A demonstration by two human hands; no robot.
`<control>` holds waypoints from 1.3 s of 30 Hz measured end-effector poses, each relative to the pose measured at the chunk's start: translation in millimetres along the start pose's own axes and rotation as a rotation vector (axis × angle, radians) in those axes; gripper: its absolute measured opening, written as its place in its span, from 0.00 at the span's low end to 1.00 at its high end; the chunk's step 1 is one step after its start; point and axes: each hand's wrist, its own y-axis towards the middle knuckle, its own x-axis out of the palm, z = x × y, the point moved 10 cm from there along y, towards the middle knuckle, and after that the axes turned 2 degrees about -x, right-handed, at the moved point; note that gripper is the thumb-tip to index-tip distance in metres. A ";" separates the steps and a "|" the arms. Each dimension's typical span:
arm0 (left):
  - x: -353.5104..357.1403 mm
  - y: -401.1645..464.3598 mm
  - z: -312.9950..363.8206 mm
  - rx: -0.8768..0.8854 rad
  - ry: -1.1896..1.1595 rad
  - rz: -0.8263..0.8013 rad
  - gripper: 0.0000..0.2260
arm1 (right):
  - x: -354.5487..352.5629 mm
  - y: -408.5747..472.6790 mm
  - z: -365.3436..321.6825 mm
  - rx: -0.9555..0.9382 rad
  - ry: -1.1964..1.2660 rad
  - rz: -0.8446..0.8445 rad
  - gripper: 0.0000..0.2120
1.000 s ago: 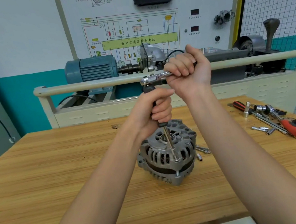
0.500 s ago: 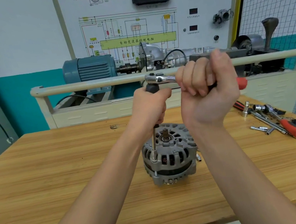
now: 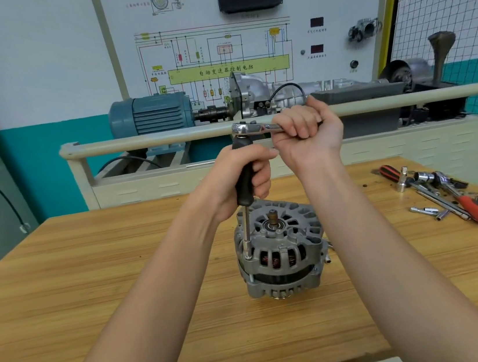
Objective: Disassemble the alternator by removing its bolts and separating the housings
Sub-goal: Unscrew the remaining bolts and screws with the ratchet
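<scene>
The alternator (image 3: 280, 248) stands on the wooden worktop (image 3: 94, 291) — left hand (image 3: 237, 181) wraps the black extension handle (image 3: 243, 180) upright over a housing bolt, right hand (image 3: 307, 135) grips the ratchet (image 3: 255, 127).

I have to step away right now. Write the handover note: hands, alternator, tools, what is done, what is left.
Left hand grips the black handle of the upright extension; its socket sits on a bolt at the alternator's left edge.
Right hand grips the ratchet on top of the extension.
The alternator stands on the wooden table, shaft up, housings together.
Spare tools lie at the table's right end; small loose parts lie behind the alternator, too hidden to identify.
Done: socket seated on the bolt.
Left: remaining bolts, then separate the housings.
</scene>
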 end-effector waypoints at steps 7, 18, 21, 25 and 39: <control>-23.9 -5.5 1.7 0.098 0.024 0.325 0.22 | 65.0 -65.6 0.2 -0.492 -0.652 -0.488 0.21; -22.6 -3.0 2.8 0.111 0.031 0.237 0.17 | 45.2 -29.5 -4.8 -0.252 -0.436 -0.266 0.26; -15.6 0.7 0.0 0.083 -0.051 0.145 0.16 | 24.0 -5.7 -3.6 -0.090 -0.268 -0.104 0.26; 4.4 7.4 -12.3 -0.010 -0.116 0.077 0.20 | 10.9 7.5 -2.7 0.009 -0.133 -0.049 0.25; -51.6 3.1 -49.2 -0.037 0.551 0.343 0.15 | 23.1 -13.1 -9.7 -0.113 -0.178 -0.153 0.20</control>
